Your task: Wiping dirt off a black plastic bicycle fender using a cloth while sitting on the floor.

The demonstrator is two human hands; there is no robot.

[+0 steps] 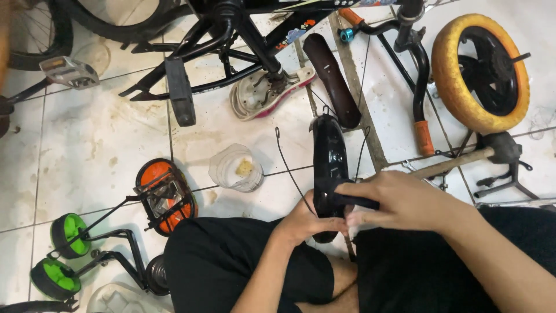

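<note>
A glossy black bicycle mudguard [329,159] stands lengthwise in front of my knees. My left hand [304,223] grips its near end from the left and below. My right hand [402,202] comes in from the right and pinches a short black tool or bracket [358,202] against the mudguard's near end. A thin wire stay [289,168] curves away from the mudguard to the left. I sit on the floor in black shorts.
White floor tiles [87,150] hold bike parts: a second dark mudguard [331,78], an upturned black frame with saddle [272,87], a yellow-tyred wheel [457,87], a handlebar with orange grip [423,136], a hammer [463,159], a clear cup [234,168], an orange-black chain guard [165,197], green training wheels [66,232].
</note>
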